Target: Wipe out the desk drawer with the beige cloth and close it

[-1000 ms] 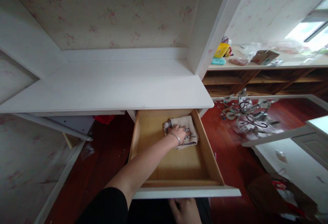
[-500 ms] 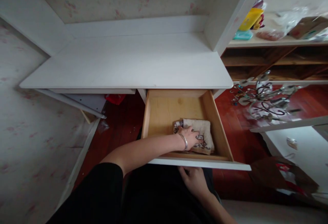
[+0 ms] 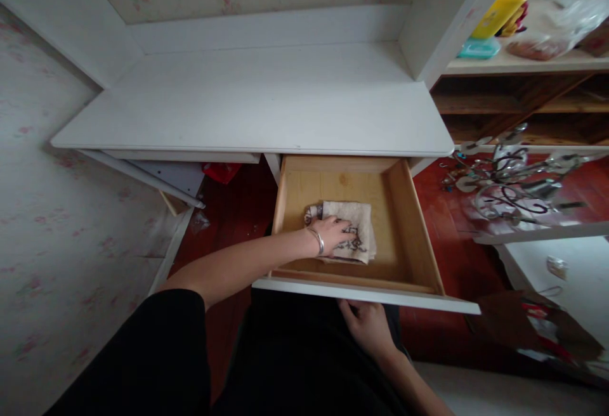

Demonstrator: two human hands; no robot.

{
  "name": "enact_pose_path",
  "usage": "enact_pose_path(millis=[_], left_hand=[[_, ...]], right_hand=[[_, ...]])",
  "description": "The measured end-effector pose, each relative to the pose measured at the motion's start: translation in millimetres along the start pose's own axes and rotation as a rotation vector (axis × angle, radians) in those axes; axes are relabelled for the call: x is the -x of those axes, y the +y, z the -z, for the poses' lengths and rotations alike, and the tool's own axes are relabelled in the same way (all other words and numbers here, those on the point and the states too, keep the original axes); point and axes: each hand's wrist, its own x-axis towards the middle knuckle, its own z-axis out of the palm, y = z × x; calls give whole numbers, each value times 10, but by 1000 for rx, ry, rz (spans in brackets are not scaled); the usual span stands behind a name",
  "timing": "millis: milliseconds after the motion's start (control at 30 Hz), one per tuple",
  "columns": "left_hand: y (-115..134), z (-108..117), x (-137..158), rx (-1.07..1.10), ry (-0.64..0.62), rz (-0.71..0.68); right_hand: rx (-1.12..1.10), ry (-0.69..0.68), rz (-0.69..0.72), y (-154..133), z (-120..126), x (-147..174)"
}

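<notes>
The left hand (image 3: 333,235) lay flat on the cloth (image 3: 360,248), fingers spread, probably to press it evenly against the floor of the drawer (image 3: 399,245). The cloth sat inside, left of the middle. The drawer stood out from the desk (image 3: 266,105), giving access. The right hand (image 3: 371,327) was at its near front, perhaps steadying it; fingertips hidden, I couldn't tell its grip.

Chandelier (image 3: 512,196) on red floor (image 3: 445,210); teal packet (image 3: 479,48) on shelf (image 3: 528,68).
</notes>
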Motion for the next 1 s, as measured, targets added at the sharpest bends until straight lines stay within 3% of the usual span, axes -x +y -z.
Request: enact_pose_path(millis=[233,367,567,667,1000], left_hand=[[-241,-55,507,-10,-172,56],[-390,21,512,-7,-164,135],[-906,196,98,22,-136,219],[-1038,261,-141,33,-129,233],[-760,377,-898,-60,-120,95]], right_hand=[[8,13,41,44,-21,-4],[5,-16,29,34,-9,-4],[-58,-19,-32,-21,2,-3],[-109,-45,-53,-51,26,-9],[-196,-180,26,-101,245,-55]])
